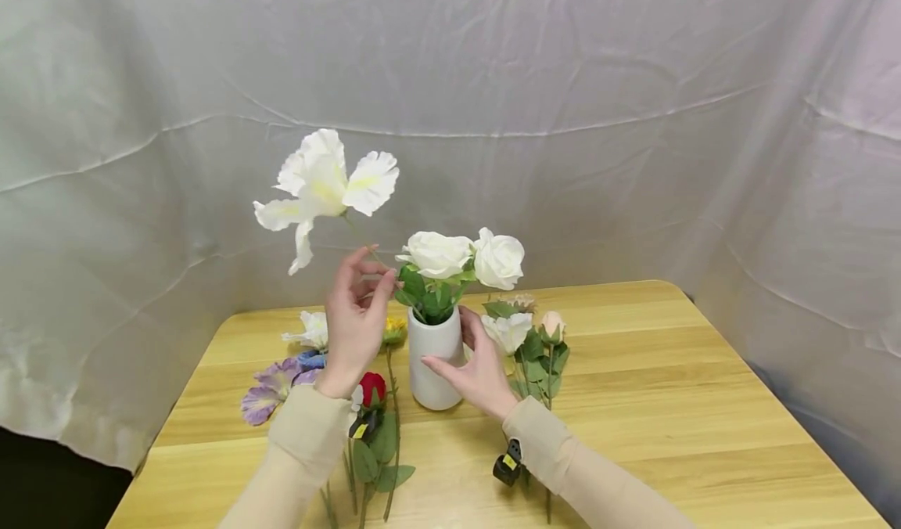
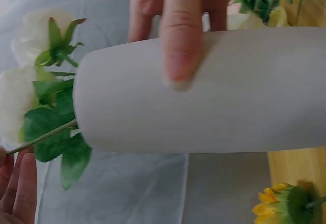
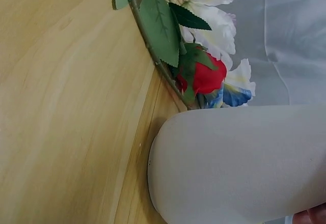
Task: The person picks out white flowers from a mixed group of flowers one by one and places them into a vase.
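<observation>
My left hand [image 1: 355, 318] pinches the thin stem [image 2: 48, 134] of a large white iris-like flower [image 1: 320, 188]. The bloom leans up to the left, and the stem's lower part runs into the mouth of a white vase [image 1: 429, 365]. The vase stands upright on the table. Around its right side my right hand [image 1: 486, 368] grips it, thumb across the front in the left wrist view. Two white roses [image 1: 438, 255] with green leaves rise from the vase. Its wall hides the stem ends.
Left of the vase lie a red rose [image 1: 373, 388], a purple iris-like flower [image 1: 271, 392], a yellow flower [image 1: 395, 330] and other blooms. A white flower [image 1: 508, 332] and a pale pink rosebud [image 1: 552, 324] lie right of it. Grey cloth [image 1: 563, 161] hangs behind the wooden table [image 1: 669, 404].
</observation>
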